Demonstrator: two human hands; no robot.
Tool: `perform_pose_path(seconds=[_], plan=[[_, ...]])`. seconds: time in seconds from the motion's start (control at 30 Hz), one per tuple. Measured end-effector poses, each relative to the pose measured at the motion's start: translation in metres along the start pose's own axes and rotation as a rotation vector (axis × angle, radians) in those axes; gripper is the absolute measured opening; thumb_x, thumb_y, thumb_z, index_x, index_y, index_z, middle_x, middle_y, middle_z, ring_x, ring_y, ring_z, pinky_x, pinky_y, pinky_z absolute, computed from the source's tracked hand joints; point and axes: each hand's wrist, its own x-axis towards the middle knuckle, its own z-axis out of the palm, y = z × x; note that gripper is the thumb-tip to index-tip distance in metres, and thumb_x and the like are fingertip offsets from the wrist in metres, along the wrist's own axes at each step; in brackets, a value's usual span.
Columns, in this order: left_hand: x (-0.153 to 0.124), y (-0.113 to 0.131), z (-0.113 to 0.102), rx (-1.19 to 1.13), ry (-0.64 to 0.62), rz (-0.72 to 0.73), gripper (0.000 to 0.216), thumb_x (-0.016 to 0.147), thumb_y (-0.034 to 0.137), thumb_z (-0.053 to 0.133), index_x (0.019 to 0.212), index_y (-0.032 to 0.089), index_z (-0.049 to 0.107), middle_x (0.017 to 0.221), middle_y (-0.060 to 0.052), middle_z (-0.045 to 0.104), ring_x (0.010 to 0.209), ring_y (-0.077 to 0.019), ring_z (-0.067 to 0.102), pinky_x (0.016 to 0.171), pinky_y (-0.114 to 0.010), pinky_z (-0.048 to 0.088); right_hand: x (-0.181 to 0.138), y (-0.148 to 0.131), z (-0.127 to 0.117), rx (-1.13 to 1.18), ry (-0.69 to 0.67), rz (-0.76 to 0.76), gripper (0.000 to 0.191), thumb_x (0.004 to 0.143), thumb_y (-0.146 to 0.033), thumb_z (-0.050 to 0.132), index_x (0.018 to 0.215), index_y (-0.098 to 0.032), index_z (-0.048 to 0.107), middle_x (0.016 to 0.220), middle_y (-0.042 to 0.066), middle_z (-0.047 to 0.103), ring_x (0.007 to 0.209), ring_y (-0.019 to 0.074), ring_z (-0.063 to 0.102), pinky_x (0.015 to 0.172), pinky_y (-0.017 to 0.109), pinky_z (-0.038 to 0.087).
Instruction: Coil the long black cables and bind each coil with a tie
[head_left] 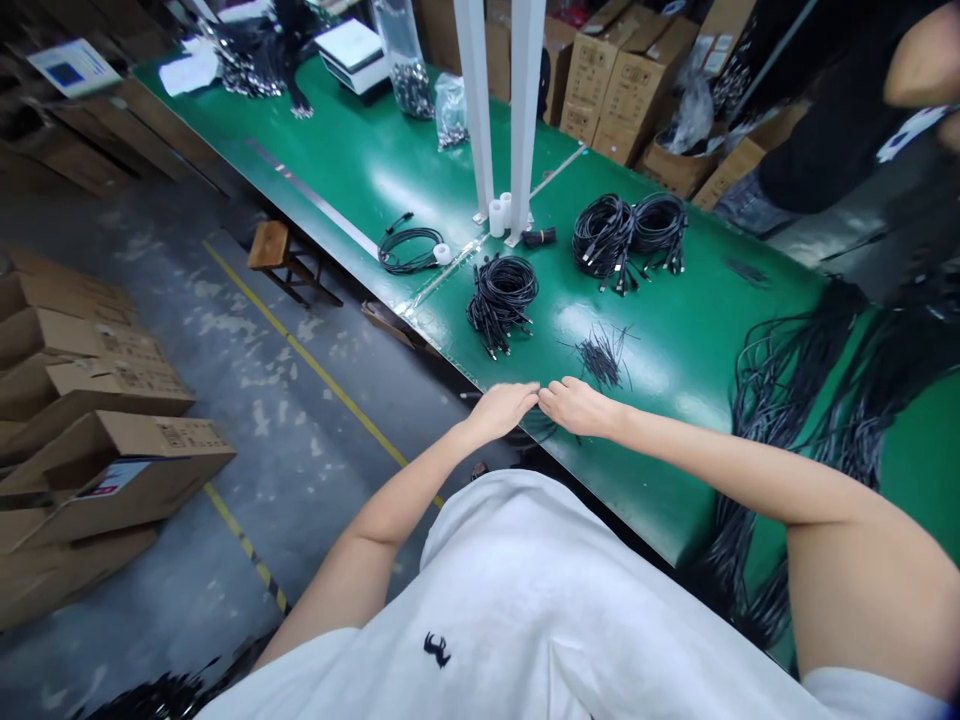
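My left hand [504,410] and my right hand [576,405] meet fingertip to fingertip over the near edge of the green table. Both are closed in a pinch. A coiled black cable [534,432] hangs beneath them, mostly covered by the hands, and a dark plug end sticks out left of my left hand. What the right fingertips pinch is too small to make out. Just beyond my right hand lies a loose pile of short black ties [600,357]. A bundle of coiled black cables [504,290] with metal plugs rests farther up the table.
More coiled cable bundles [628,235] lie beyond, near white posts [525,120]. One single coil [409,250] sits by a white roll [442,254]. Long loose cables [787,380] spread at right. Cartons [112,450] and a wooden stool [271,246] stand left. Another person [825,150] is at the far right.
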Motion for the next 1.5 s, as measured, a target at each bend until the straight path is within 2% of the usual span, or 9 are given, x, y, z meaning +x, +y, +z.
perform_pose_path(seconds=[0.13,0.3,0.43,0.5,0.87,1.07,1.27,1.4,1.5], plan=[[-0.005,0.023,0.041,-0.136,-0.102,-0.114,0.044,0.095,0.024,0.036,0.132,0.008,0.053,0.137,-0.017,0.056,0.128,-0.0267,0.052,0.109,-0.042,0.041,0.007,0.013,0.009,0.026,-0.091,0.145,0.026,0.092,-0.012,0.039,0.088,-0.009,0.064,0.083,0.013,0.060,0.074,0.0213,0.050,0.059,0.034,0.022],[-0.019,0.053,0.041,-0.307,-0.624,0.467,0.031,0.094,0.026,0.046,0.114,0.016,0.067,0.123,-0.007,0.068,0.119,-0.0184,0.060,0.106,-0.027,0.043,0.006,0.022,0.015,0.020,-0.167,0.157,0.027,0.089,-0.007,0.038,0.088,-0.007,0.065,0.086,0.015,0.062,0.075,0.0222,0.050,0.059,0.035,0.022],[-0.003,0.030,0.002,0.018,-0.023,0.208,0.033,0.096,0.019,0.039,0.120,0.016,0.062,0.127,-0.010,0.063,0.123,-0.0224,0.055,0.108,-0.039,0.040,0.003,0.019,0.004,0.020,-0.112,0.169,0.031,0.092,-0.010,0.033,0.094,-0.008,0.064,0.087,0.015,0.061,0.076,0.0225,0.050,0.060,0.035,0.023],[0.010,0.014,-0.003,0.149,0.123,0.120,0.038,0.093,0.022,0.047,0.130,0.014,0.052,0.137,-0.014,0.054,0.131,-0.0270,0.045,0.111,-0.046,0.035,0.006,0.018,-0.001,0.034,-0.079,0.173,0.031,0.093,-0.011,0.033,0.095,-0.008,0.064,0.088,0.015,0.061,0.077,0.0223,0.050,0.061,0.035,0.023],[0.055,0.013,0.042,0.310,-0.100,-0.009,0.019,0.090,0.030,0.051,0.079,0.017,0.060,0.086,-0.010,0.062,0.093,-0.0281,0.055,0.089,-0.045,0.043,-0.005,0.019,0.009,0.238,-0.078,0.355,0.026,0.091,-0.015,0.038,0.097,-0.010,0.063,0.093,0.015,0.064,0.084,0.0232,0.058,0.064,0.032,0.031],[0.065,0.002,0.068,-0.171,-0.039,-0.262,0.016,0.089,0.018,0.045,0.096,0.018,0.059,0.099,-0.007,0.064,0.098,-0.0227,0.056,0.089,-0.036,0.043,0.005,0.018,0.027,0.483,-0.052,0.798,0.029,0.092,-0.019,0.037,0.095,-0.012,0.065,0.093,0.015,0.068,0.084,0.0222,0.063,0.063,0.028,0.034],[0.072,-0.002,0.076,-0.765,0.202,-0.367,0.019,0.094,0.025,0.045,0.085,0.017,0.060,0.079,0.000,0.059,0.082,-0.0136,0.056,0.079,-0.025,0.043,0.012,0.001,0.045,0.763,0.249,1.084,0.034,0.096,-0.029,0.034,0.081,-0.020,0.063,0.086,0.005,0.070,0.077,0.0171,0.062,0.061,0.026,0.032],[0.110,-0.005,0.035,-1.073,0.312,-0.341,0.024,0.091,0.034,0.056,0.078,0.015,0.061,0.059,0.005,0.043,0.057,-0.0084,0.043,0.060,-0.020,0.038,-0.005,0.005,0.051,0.951,0.468,1.012,0.032,0.093,-0.033,0.038,0.078,-0.021,0.063,0.085,0.004,0.069,0.081,0.0176,0.061,0.069,0.026,0.037],[0.161,-0.022,-0.016,-1.317,0.369,-0.293,0.025,0.093,0.036,0.055,0.082,0.015,0.062,0.056,0.006,0.039,0.050,-0.0068,0.039,0.056,-0.019,0.038,-0.025,0.007,0.059,1.039,0.584,1.176,0.030,0.090,-0.038,0.041,0.080,-0.021,0.064,0.088,0.004,0.070,0.085,0.0191,0.062,0.077,0.028,0.041]])
